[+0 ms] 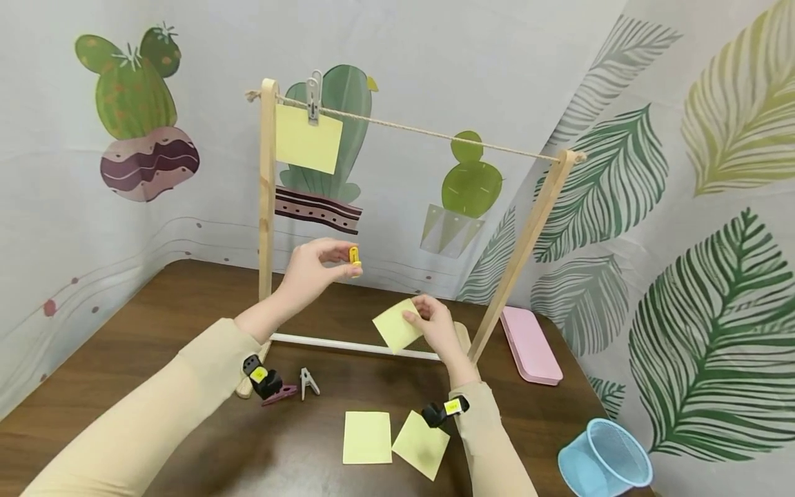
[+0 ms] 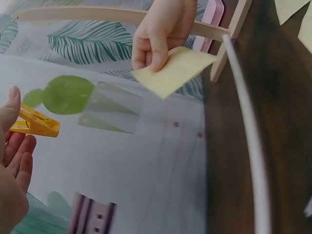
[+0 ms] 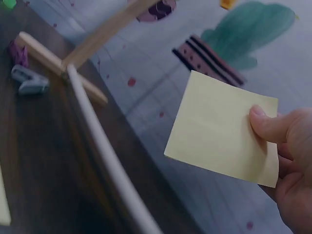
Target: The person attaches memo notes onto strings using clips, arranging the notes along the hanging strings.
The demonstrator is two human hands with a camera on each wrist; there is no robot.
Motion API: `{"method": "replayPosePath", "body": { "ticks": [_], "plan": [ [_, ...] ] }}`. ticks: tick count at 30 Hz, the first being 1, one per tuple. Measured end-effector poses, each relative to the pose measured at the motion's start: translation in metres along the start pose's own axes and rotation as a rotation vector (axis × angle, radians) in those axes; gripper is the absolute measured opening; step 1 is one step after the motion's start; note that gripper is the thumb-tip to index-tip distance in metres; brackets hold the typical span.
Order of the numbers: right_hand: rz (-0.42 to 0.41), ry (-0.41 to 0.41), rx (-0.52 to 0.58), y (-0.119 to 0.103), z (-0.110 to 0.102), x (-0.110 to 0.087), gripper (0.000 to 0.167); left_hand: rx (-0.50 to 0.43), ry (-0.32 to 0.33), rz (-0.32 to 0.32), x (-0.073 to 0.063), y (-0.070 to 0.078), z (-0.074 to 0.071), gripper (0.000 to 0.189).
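Wearing cream sleeves (image 1: 155, 400) and a small black device (image 1: 263, 377) on each wrist, a person holds both arms out before a wooden frame (image 1: 266, 200) that stands on a brown table (image 1: 143, 331). In front of the frame and off to its right sits a blue mesh basket (image 1: 576, 464). Two loose pieces of yellow paper lie in front of the frame, just beside each other: the left sheet (image 1: 367, 437) and, turned at an angle, the right sheet (image 1: 421, 447). Near the frame's left foot rest a grey clothespin (image 1: 307, 382) and a purple clothespin (image 1: 282, 394), the latter partly hidden in the head view. In front of the frame, toward its right post, the right hand (image 1: 437, 326) grips a square note (image 1: 395, 327) by its edge, thumb on its face and fingers behind. Nearer the frame's left post, the left hand (image 1: 312, 266) pinches a yellow clothespin (image 1: 355, 257) between thumb and fingers, lower than the rope (image 1: 428, 132) strung across the frame's top. Just outside the frame's right foot lies a pink case (image 1: 531, 345). Low across the frame runs a white bar (image 1: 335, 344). Up beside the left post, a metal clip (image 1: 313, 101) holds a hanging note (image 1: 308, 143) on the rope. Behind the frame hangs a pale cloth (image 1: 217, 55) printed with cacti and leaves
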State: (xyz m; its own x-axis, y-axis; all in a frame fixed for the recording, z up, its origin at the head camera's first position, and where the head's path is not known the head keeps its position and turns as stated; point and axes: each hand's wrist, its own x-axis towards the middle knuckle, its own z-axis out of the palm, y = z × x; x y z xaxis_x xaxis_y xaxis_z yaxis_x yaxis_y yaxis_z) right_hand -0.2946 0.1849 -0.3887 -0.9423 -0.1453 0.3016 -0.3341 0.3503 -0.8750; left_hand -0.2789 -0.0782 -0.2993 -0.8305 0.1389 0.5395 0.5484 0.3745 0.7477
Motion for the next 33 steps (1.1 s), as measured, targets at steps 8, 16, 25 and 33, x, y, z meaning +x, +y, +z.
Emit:
{"method": "replayPosePath", "body": {
  "ticks": [8,16,25,33],
  "plan": [
    [-0.050,0.008,0.042,-0.037,0.007,0.033,0.019,0.078,-0.012,0.089,0.034,0.046,-0.016,0.047],
    [-0.085,-0.016,0.031,-0.085,0.008,0.067,0.019,0.131,-0.059,0.194,0.058,0.085,-0.023,0.047],
    [-0.090,0.075,0.105,-0.130,0.006,0.099,0.023,0.109,-0.059,0.292,0.089,0.119,-0.036,0.047],
    [-0.125,0.138,0.257,-0.157,0.000,0.117,0.013,0.154,-0.047,0.411,0.108,0.146,-0.054,0.047]
  ]
}}
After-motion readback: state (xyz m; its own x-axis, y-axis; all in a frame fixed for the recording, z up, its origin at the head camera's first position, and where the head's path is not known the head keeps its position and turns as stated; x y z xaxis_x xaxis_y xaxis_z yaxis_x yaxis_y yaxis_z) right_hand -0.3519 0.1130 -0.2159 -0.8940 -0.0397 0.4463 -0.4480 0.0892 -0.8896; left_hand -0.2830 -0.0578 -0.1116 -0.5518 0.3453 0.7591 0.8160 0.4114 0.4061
